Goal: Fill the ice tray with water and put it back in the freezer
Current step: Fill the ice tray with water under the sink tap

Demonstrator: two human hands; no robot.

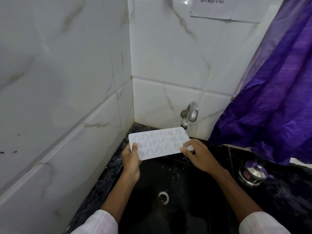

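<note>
The black sink (pixel 148 179) lay below both hands, its drain (pixel 163 197) nearer the person than the fingers. Over it the white ice tray (pixel 158 142) was held roughly level, cups upward, spanning the gap between the two hands. The left hand (pixel 130 159) gripped the tray's left end, thumb curled over the top rim and fingers hidden beneath. The right hand (pixel 197 154) pinched the near right corner with the thumb on top. Splashing water blurred that corner, so how the fingers lay underneath could not be told. The tap (pixel 190 115) stood just beyond the right fingertips, its stream landing at the tray's far right corner.

The tray looked like thin, light plastic, probably somewhat flexible. Wet, it would likely be slippery; filled, it would be heavier and quick to slop if twisted. A hold on the rim at both short ends, kept level, seemed soundest.
</note>
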